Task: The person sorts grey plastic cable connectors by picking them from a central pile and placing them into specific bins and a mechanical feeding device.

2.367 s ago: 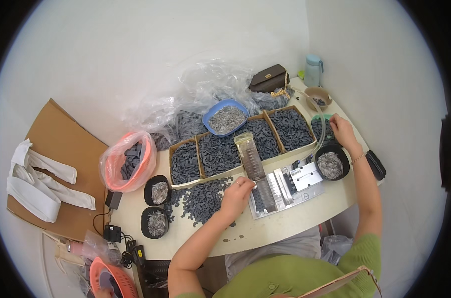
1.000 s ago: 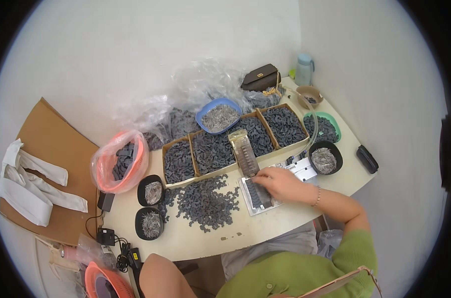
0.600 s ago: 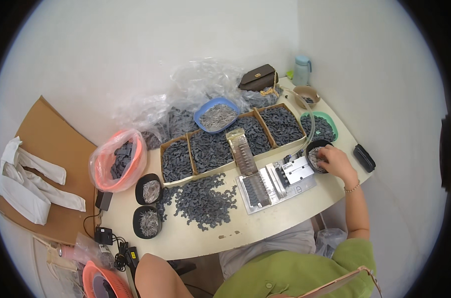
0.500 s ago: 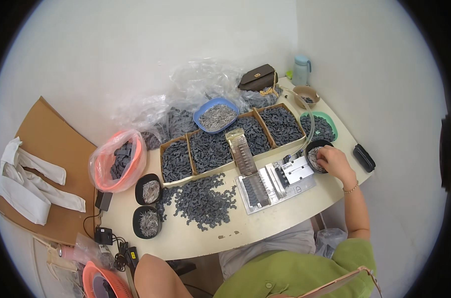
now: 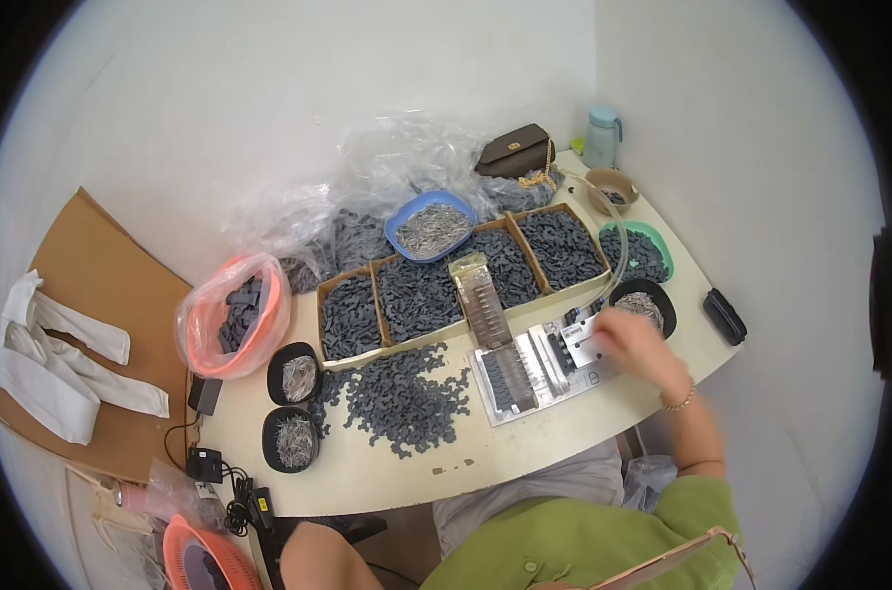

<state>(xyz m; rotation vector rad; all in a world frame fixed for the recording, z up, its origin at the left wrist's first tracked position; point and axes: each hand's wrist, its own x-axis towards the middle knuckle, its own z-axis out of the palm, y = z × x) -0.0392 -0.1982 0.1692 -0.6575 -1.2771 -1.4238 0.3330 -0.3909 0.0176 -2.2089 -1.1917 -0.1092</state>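
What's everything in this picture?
Table: one, white, centre
Fixture: one, silver, front right
Strip: one, translucent, centre
Divided tray: one, brown, middle
Loose pieces: many, grey, front
Pin bowls: three, black, two left, one right
Pin dish: one, blue, back
Parts dish: one, green, right
Small bowl: one, brown, back
Flask: one, blue, back
Handbag: one, brown, back
Case: one, black, right
Tube: one, clear, right
Baskets: two, coral, left
Cardboard: one, brown, left
Cloth: one pile, white, left
Bags: several, clear, back
Adapters: several, black, left
Shirt: one, green, bottom
Right hand: one, blurred, by fixture's right
Left hand: unseen
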